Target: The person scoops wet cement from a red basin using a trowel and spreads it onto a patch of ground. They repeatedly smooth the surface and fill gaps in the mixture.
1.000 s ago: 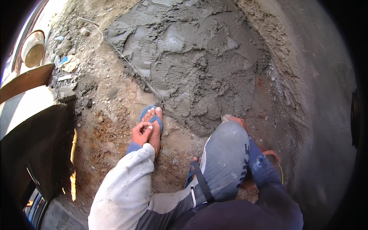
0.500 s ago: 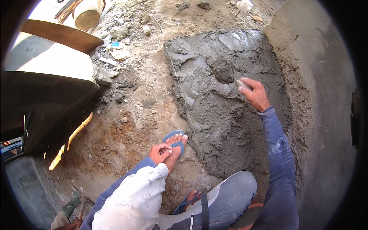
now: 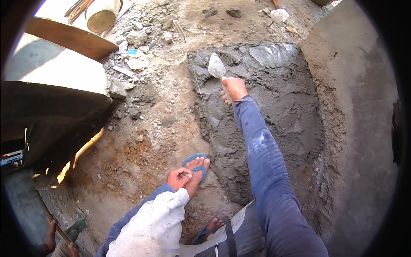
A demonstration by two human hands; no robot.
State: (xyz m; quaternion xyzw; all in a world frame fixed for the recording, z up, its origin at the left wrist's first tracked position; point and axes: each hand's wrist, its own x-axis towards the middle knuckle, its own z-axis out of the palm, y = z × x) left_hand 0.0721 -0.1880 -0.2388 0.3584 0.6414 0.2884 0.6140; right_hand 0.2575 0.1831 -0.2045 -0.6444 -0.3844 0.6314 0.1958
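My right hand (image 3: pixel 235 88) is wrapped round the handle of a pointed trowel (image 3: pixel 216 65). Its pale grey blade points away from me, with no lump of mortar on it, above the far left part of a bed of wet mortar (image 3: pixel 278 103). A thin string line (image 3: pixel 198 83) runs along the mortar's left edge from a small peg (image 3: pixel 180 30). My left hand (image 3: pixel 179 178) has its fingers curled and thumb pressed in beside my sandalled foot (image 3: pixel 198 165); I see nothing in it.
A rough plastered wall (image 3: pixel 359 107) borders the mortar on the right. Broken stones (image 3: pixel 138 38) and bare soil lie to the left, near a bucket (image 3: pixel 102 19). At the lower left, another person's hands hold a wooden handle (image 3: pixel 60 231) beside a boot (image 3: pixel 77 226).
My right hand has swung left and a little farther away with the trowel. The mortar heaped on the blade is gone from it. At lower left, the other person's hands and wooden handle have shifted.
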